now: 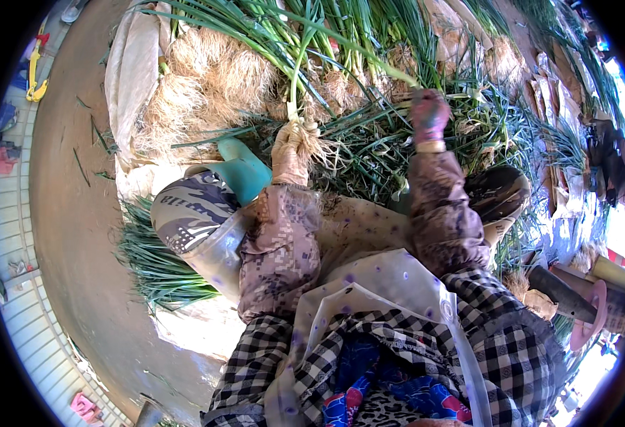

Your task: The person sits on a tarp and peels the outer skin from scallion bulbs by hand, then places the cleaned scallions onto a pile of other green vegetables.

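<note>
Onion [293, 110] is upright at upper centre, root end down in the left hand [289, 153]; left grip is closed round the base, roots spilling out to the right. Right hand [430, 117] is motion-blurred, but its grip looks pinched on the far end of a pale leaf [400, 75]. My read: leaf stripping. Hold the base firm without crushing it, pull the leaf out and down in one steady go, and don't bend the stem. Scraps [369, 153] lie at centre, below the hands. Nearest thing to a container: tan sheet [131, 78], upper left, edge turned up beside the onion pile [202, 78]. Dark tube [562, 293], lower right: can't tell if it holds anything.
</note>
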`<control>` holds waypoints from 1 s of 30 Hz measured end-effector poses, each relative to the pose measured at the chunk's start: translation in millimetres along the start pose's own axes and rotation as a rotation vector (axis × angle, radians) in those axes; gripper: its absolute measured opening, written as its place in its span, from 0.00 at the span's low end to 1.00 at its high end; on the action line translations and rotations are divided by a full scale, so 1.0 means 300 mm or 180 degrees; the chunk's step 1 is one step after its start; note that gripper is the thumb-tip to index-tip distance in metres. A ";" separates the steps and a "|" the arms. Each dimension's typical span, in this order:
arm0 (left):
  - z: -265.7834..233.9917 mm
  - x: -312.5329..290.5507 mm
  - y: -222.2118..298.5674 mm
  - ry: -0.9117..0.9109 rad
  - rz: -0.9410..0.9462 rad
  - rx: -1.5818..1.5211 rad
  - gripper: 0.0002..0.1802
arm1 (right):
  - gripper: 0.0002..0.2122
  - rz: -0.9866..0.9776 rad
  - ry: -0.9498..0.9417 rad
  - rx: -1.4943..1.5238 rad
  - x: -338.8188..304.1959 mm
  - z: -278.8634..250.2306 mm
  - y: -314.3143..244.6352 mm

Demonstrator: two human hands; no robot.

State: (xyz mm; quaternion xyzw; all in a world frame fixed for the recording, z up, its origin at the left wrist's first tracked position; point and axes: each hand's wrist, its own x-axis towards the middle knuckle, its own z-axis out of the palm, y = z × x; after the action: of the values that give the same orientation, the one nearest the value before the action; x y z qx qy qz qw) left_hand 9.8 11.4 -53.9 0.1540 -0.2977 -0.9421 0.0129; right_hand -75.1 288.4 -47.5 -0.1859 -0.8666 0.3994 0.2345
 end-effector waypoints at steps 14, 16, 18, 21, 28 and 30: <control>0.042 -0.095 0.089 0.0205 0.0228 0.0813 0.10 | 0.18 0.0901 -0.0281 -0.4085 0.445 -0.933 0.249; 0.036 -0.097 0.075 0.0183 0.0277 0.1031 0.11 | 0.24 0.0017 -0.0359 -0.3905 0.402 -0.854 0.188; 0.008 -0.092 0.054 0.0159 0.0238 0.1232 0.12 | 0.26 -0.0136 -0.1168 -0.1629 0.364 -0.681 0.103; 0.075 -0.155 0.088 0.0265 0.0287 0.1760 0.12 | 0.22 0.1272 -0.2372 0.2145 0.179 -0.329 -0.160; 0.126 -0.164 0.092 0.0438 0.0748 0.2387 0.07 | 0.17 0.1402 -0.4687 0.3176 -0.231 0.203 -0.313; 0.101 -0.165 0.112 0.0520 0.0756 0.2123 0.07 | 0.09 -0.0879 -0.4158 0.2168 -0.312 0.251 -0.329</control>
State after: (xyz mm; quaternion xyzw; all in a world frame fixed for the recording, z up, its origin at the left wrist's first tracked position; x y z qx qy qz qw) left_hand 45.5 6.2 2.5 0.1889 -0.6024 -0.7697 0.0950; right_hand -53.2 134.6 -37.7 0.2824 -0.6734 0.6415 -0.2351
